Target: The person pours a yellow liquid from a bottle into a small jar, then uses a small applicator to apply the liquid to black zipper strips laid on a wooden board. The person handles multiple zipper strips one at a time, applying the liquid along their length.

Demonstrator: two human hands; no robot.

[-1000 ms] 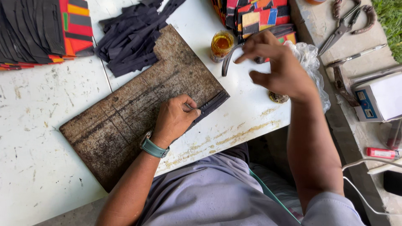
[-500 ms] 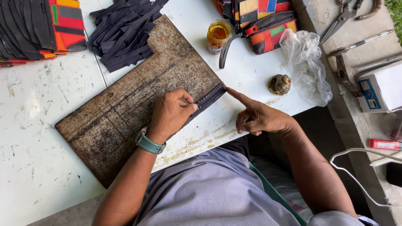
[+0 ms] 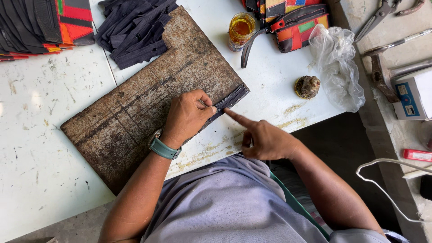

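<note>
Head view.

Work surface: white table, scuffed and stained, its near edge running beside the person's lap.

Board: dark, rust-mottled cutting board, lying at an angle across the middle of the table, one corner pointing to the near edge.

Item in hand: black zipper strip, flat along the board's right edge, its far end at the board's right corner.

Left hand: curled knuckles-up on the board's right edge, thumb and fingertips closed down on the near end of the zipper strip, pressing it against the board. A teal wristwatch sits on that wrist.

Right hand: over the table's near edge, just right of the board. Index finger extended, its tip touching the zipper strip just beside the left hand; remaining fingers folded in, holding nothing.

Other items:
- Pile of black strips on the board's far corner.
- Stack of black and bright-coloured fabric pieces at the table's far left corner.
- Glass jar of amber liquid near the far edge, a dark strap leaning against it.
- Multicoloured pouches right of the jar.
- Crumpled clear plastic bag at the right edge.
- Small brown lump just left of the bag.
</note>
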